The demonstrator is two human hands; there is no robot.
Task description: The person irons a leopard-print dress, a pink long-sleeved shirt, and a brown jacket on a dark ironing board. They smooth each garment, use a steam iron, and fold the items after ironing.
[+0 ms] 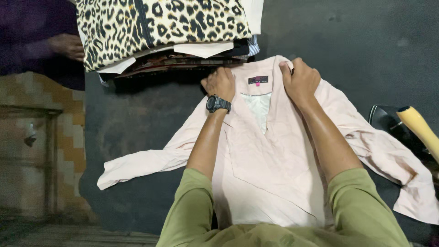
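Note:
A pale pink jacket (pixel 270 169) lies spread front-up on a dark table (pixel 137 123), its sleeves stretched out to both sides. My left hand (pixel 221 83), with a black wristwatch, grips the left side of the collar. My right hand (pixel 299 80) pinches the right side of the collar near a dark label with a pink tag (pixel 258 80). Both my forearms reach over the jacket's body, out of olive green sleeves.
A stack of folded clothes topped by a leopard-print piece (pixel 155 25) sits just beyond the collar. Another person's hand (pixel 68 45) rests at its left edge. An iron with a yellow handle (pixel 418 126) stands at the right. A tiled wall (pixel 36 137) lies left.

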